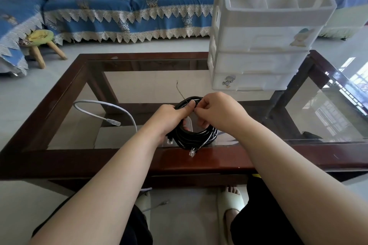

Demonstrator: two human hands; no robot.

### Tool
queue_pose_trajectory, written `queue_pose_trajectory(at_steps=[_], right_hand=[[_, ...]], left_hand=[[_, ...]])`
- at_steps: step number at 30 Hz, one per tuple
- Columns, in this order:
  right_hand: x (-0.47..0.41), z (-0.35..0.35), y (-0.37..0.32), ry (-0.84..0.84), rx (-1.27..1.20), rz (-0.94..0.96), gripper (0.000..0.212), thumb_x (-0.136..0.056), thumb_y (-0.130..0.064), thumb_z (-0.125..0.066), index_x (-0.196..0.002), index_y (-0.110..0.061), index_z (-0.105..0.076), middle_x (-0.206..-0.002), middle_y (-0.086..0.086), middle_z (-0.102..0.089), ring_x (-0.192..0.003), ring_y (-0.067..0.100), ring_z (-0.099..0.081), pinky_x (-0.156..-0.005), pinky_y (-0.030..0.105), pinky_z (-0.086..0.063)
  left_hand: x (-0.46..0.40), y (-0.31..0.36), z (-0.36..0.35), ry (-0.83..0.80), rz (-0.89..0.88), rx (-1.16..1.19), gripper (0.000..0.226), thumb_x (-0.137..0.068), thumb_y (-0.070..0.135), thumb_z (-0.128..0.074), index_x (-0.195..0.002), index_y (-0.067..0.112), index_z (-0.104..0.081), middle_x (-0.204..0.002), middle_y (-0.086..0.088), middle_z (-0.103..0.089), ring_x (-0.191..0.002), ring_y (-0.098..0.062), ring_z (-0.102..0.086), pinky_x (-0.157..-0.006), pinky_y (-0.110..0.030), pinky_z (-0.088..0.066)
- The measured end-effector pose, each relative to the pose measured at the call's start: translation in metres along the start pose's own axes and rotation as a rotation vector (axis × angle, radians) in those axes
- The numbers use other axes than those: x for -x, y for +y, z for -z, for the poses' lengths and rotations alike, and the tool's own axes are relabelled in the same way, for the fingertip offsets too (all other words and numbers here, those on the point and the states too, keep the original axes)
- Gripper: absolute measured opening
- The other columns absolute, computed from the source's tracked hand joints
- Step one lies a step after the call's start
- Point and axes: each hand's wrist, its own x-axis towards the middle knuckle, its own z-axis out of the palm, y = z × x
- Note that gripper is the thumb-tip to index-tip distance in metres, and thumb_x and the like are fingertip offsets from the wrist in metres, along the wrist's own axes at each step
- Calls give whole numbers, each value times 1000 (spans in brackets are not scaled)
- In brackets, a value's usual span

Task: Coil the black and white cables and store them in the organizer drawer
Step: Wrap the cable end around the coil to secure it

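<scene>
- Left hand grips the coiled black cable above the table.
- Right hand pinches a thin tie at the coil's top.
- White cable lies left.
- Organizer stands behind, drawers closed.

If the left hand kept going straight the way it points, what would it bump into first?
The left hand points forward and rightward, gripping the black cable coil. Carrying on, it would probably meet the right hand first, since their fingertips nearly touch already; the exact gap is unclear.
</scene>
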Motion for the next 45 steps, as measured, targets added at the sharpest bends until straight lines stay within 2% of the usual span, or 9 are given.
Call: queue_pose_trajectory(at_steps=[8,12,14,16,21,27,33,39,45], right_hand=[[9,13,-6,-26,325,108,23,-84,-40,-60,-71,-22,-58,-56,-3,-64,-57,12,-62,-56,28,-51],[8,23,1,63,490,186,44,-73,-60,-67,-94,-25,-49,-89,-9,-53,-81,16,-52,-59,31,-39],[6,22,8,-107,354,177,74,-68,-56,-74,-126,-24,-41,-117,-6,-51,-101,16,-53,-78,32,-47],[6,16,11,-323,184,148,84,-68,-46,-79,-137,-25,-34,-120,-8,-55,-101,12,-56,-85,29,-48],[6,2,8,-292,77,215,31,-76,-31,-74,-102,-23,-60,-83,-8,-65,-73,8,-60,-65,22,-47],[1,-6,7,-199,303,279,27,-82,-41,-63,-72,-21,-47,-65,-6,-53,-56,9,-48,-48,23,-36],[-3,-14,4,-119,423,298,31,-83,-40,-57,-64,-27,-37,-62,-7,-47,-61,18,-48,-49,28,-34],[1,-14,0,4,445,384,28,-85,-46,-55,-76,-23,-41,-58,-10,-39,-65,20,-45,-51,29,-31],[-3,-15,-3,77,392,358,20,-85,-40,-55,-84,-20,-51,-62,-7,-42,-65,21,-46,-51,27,-30]], left_hand=[[4,5,2,-107,-53,-54,39,-85,41,-70,-68,9,-55,-51,-4,-52,-45,-19,-56,-63,-34,-47],[10,12,9,-175,-78,-180,41,-84,46,-69,-74,8,-57,-52,-3,-55,-50,-21,-59,-65,-34,-49],[14,14,9,-235,-129,-259,38,-85,43,-69,-80,6,-61,-53,-3,-56,-52,-21,-60,-63,-36,-49],[18,15,6,-303,-197,-383,28,-86,39,-69,-84,11,-66,-52,1,-59,-54,-20,-62,-65,-42,-53],[21,14,9,-308,-225,-535,28,-87,41,-66,-80,15,-63,-51,2,-62,-59,-24,-65,-68,-39,-51],[22,10,10,-215,-236,-606,31,-88,47,-63,-89,16,-60,-60,-1,-69,-59,-14,-67,-60,-29,-47],[22,10,14,-215,-205,-602,30,-87,48,-63,-99,21,-58,-78,6,-75,-64,-9,-70,-73,-37,-56],[26,12,19,-162,-153,-262,32,-77,31,-79,-100,19,-63,-96,2,-71,-87,-12,-68,-88,-34,-52],[39,8,7,96,-260,-129,23,-76,28,-78,-92,26,-61,-90,4,-68,-87,-12,-64,-75,-26,-49]])
